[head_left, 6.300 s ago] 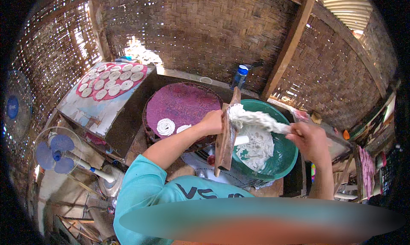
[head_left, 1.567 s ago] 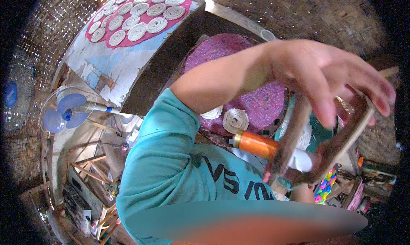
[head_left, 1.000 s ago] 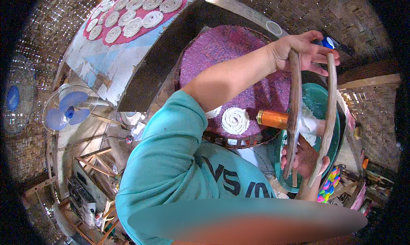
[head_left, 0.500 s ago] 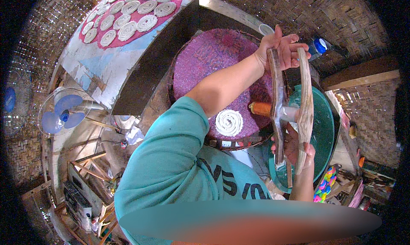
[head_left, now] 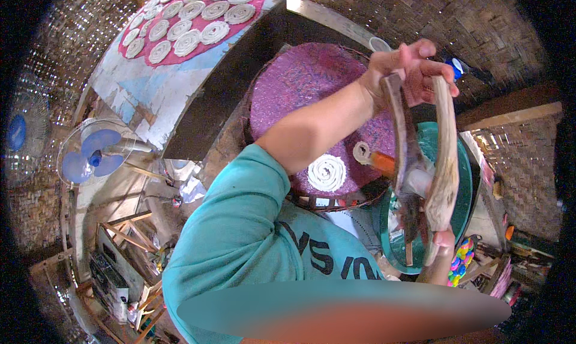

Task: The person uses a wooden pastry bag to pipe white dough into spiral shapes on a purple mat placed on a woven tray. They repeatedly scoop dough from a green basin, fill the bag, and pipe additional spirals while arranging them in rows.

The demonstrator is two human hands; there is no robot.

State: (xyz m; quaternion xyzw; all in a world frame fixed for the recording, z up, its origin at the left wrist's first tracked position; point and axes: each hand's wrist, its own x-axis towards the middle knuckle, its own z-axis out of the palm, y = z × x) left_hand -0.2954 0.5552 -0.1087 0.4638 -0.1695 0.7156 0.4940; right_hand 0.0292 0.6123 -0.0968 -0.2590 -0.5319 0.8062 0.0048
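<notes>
A wooden hand press (head_left: 444, 158) with two long handles stands between my hands over a round purple mat. My left hand (head_left: 414, 74) reaches across from the left and curls around the handles' upper ends. At their lower ends, my right hand (head_left: 443, 242) is closed on the press, partly hidden behind the wood. From between the handles an orange tube (head_left: 382, 162) points left. A small ring of white paste (head_left: 362, 152) shows at its tip. Beside it on the purple mat (head_left: 300, 92) lies a finished-looking white coil (head_left: 327, 173).
A green basin (head_left: 465, 194) sits under and right of the press. At the upper left, several pale coils lie on a pink sheet (head_left: 171, 57) on a worn tabletop (head_left: 129, 86). A blue fan (head_left: 95, 158) stands at the left. Woven walls (head_left: 516, 50) surround the space.
A small white ring has appeared at the orange tube's tip. Both hands and the press have shifted slightly right in view, and the press is tilted more.
</notes>
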